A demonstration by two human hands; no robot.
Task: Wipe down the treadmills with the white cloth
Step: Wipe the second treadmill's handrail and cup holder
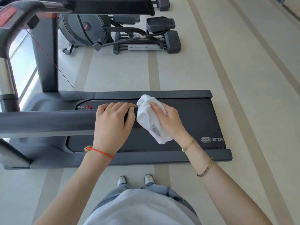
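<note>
A dark grey treadmill (191, 117) lies across the view in front of me, its belt running left to right. Its near handrail (45, 122) reaches in from the left. My left hand (113, 124) grips the end of that handrail, fingers curled over the top. Just right of it, my right hand (168, 120) holds a bunched white cloth (146, 117) with a small label, at the handrail's tip above the belt.
An elliptical trainer (123, 34) stands on the floor beyond the treadmill. The treadmill's upright and console (32, 18) rise at the upper left, with a red safety cord (56, 67) hanging down. Pale striped floor (243, 78) lies to the right. My feet stand near the deck's front edge.
</note>
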